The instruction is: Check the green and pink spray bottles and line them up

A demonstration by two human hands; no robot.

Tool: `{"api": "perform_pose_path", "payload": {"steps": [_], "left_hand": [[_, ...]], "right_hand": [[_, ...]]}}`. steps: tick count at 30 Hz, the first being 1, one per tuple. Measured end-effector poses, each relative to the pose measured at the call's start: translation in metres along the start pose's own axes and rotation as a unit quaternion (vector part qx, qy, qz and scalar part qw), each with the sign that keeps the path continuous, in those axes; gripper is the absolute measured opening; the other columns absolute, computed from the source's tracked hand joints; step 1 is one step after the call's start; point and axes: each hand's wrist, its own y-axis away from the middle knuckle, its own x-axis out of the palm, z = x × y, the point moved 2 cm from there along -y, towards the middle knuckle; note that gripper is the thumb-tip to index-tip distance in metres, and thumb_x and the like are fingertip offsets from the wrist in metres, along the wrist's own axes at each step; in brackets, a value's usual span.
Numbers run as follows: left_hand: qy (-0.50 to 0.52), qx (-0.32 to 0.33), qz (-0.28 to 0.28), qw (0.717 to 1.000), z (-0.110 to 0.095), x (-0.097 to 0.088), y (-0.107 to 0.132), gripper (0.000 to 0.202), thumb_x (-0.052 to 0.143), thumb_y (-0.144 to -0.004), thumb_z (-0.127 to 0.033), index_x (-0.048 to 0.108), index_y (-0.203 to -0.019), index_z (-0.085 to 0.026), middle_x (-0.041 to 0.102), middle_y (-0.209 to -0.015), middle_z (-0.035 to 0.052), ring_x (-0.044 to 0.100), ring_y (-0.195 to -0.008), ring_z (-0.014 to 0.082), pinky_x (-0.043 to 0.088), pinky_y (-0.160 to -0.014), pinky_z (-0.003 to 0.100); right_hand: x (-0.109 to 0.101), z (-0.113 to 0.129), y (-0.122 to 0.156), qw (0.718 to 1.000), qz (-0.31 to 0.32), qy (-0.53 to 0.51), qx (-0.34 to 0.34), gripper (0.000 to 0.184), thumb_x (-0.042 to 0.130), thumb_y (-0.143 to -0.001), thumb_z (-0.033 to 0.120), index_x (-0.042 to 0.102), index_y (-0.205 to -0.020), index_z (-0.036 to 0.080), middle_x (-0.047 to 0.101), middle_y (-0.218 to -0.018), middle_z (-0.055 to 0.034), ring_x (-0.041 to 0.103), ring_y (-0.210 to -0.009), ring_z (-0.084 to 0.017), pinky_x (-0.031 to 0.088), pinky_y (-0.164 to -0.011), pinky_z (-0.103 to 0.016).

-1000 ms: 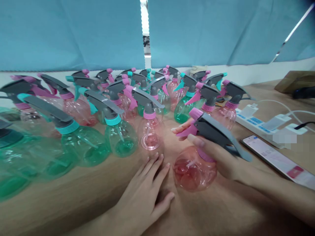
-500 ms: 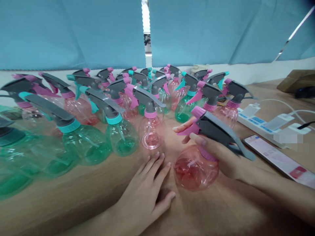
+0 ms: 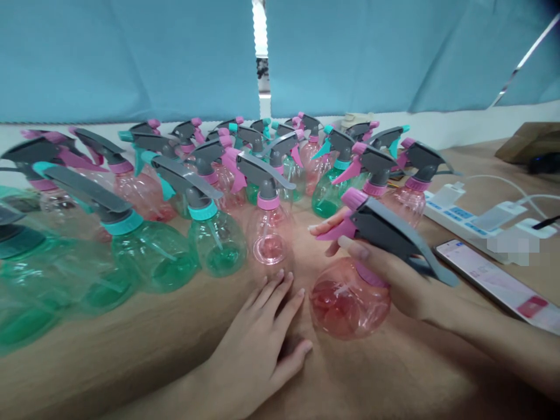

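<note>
My right hand (image 3: 376,256) is closed around the neck of a pink spray bottle (image 3: 345,306), below its grey head and pink trigger. The bottle stands on the wooden table, its clear pink body showing at the front right. My left hand (image 3: 258,338) lies flat on the table with its fingers spread and holds nothing. Just beyond its fingertips stands another pink spray bottle (image 3: 269,239) with a pink collar. To the left of that is a green spray bottle (image 3: 217,245) with a turquoise collar.
Several more pink and green spray bottles crowd the left and back, including a large green one (image 3: 153,256). On the right lie a phone (image 3: 494,280) and a white power strip (image 3: 459,219) with plugs and cables. A brown box (image 3: 520,143) sits at the far right, before a blue curtain (image 3: 341,58).
Almost nothing differs. The view has shifted very slightly, and both hands keep the same pose, the right one still on the pink spray bottle.
</note>
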Motion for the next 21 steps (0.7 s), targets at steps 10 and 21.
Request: {"api": "perform_pose_path", "payload": {"steps": [10, 21], "left_hand": [[-0.003, 0.004, 0.001, 1.0, 0.0005, -0.0007, 0.0006, 0.056, 0.051, -0.093, -0.041, 0.041, -0.141, -0.012, 0.034, -0.149, 0.0151, 0.032, -0.136, 0.0314, 0.035, -0.106, 0.05], [0.005, 0.004, -0.005, 1.0, 0.0009, 0.0014, 0.0009, 0.056, 0.051, -0.093, -0.041, 0.042, -0.14, -0.012, 0.036, -0.148, 0.0146, 0.032, -0.136, 0.0313, 0.034, -0.107, 0.049]], "right_hand": [[-0.0008, 0.0024, 0.0004, 1.0, 0.002, 0.011, -0.003, 0.027, 0.054, -0.089, 0.045, 0.063, -0.102, 0.023, 0.064, -0.099, -0.0062, 0.06, -0.086, -0.023, 0.045, -0.075, -0.041], [0.0023, 0.002, -0.0012, 1.0, 0.016, -0.014, -0.014, 0.022, 0.055, -0.088, 0.046, 0.061, -0.091, 0.025, 0.06, -0.086, -0.002, 0.058, -0.07, -0.017, 0.045, -0.068, -0.035]]}}
